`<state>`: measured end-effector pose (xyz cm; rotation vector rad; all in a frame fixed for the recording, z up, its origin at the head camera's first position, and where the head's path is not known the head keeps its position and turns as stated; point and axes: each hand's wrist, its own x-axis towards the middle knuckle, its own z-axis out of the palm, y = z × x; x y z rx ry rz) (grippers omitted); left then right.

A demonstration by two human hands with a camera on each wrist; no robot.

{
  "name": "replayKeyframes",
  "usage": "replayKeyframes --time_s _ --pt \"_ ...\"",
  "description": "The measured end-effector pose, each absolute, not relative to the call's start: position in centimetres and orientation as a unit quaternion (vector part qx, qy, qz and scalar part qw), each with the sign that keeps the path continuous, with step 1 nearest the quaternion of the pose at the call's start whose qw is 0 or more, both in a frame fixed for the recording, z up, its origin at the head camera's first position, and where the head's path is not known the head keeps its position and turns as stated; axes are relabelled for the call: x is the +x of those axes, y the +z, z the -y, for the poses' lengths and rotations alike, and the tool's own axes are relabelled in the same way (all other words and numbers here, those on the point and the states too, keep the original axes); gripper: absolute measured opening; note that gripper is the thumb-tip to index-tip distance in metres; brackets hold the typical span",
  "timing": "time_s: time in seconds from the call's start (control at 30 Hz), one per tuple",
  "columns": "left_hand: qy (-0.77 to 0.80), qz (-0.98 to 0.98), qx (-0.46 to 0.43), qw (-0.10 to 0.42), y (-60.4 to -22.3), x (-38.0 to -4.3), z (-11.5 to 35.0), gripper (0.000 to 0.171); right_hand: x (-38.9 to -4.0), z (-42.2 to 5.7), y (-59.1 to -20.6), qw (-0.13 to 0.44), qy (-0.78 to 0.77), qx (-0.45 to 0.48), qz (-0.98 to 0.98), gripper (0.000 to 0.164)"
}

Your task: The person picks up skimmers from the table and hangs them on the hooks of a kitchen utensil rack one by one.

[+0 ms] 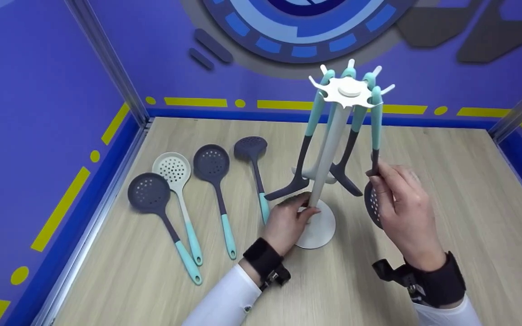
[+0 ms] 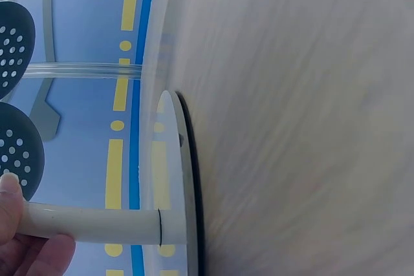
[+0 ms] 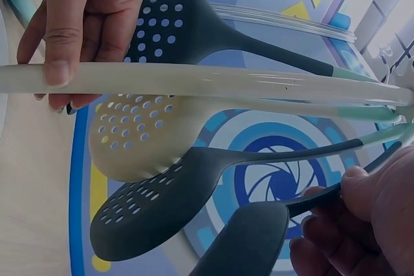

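A white utensil stand (image 1: pixel 333 145) with a round base and a hooked top leans slightly in the head view. My left hand (image 1: pixel 286 226) grips its pole low down, just above the base. My right hand (image 1: pixel 406 215) pinches the dark neck of a skimmer (image 1: pixel 375 122) at the stand's right side; its teal handle is up at a hook, its perforated head partly hidden by my fingers. Hanging beside it are a dark skimmer (image 3: pixel 155 218), a cream skimmer (image 3: pixel 129 147) and another dark skimmer (image 3: pixel 171 24), all with teal handles.
On the wooden table, left of the stand, lie a dark skimmer (image 1: pixel 149 194), a pale skimmer (image 1: pixel 171 168) touching it, another dark skimmer (image 1: pixel 211 164) and a deeper dark perforated ladle (image 1: pixel 250 148). Blue printed walls (image 1: pixel 52 136) enclose the table at the back and sides.
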<state>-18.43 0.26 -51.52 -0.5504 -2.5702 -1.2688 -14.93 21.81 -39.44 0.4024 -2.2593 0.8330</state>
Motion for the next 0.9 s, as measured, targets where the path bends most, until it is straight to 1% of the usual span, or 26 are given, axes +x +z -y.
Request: replayKeyframes --time_s 0.23,0.7,0.9 --pt "-0.425 0.878 -0.189 0.110 -51.32 -18.39 -0.29 0.026 -14.86 -21.63 -39.50 0.336 0.324 0.166 0.868 0.030" --pt "-0.425 0.876 -0.195 0.123 -51.64 -18.50 -0.24 0.021 -14.90 -21.14 -39.70 0.321 0.328 0.182 0.870 0.035" --pt "-0.423 0.876 -0.194 0.127 -51.63 -18.43 -0.28 0.022 -15.11 -21.04 -40.11 0.319 0.328 0.189 0.869 0.040"
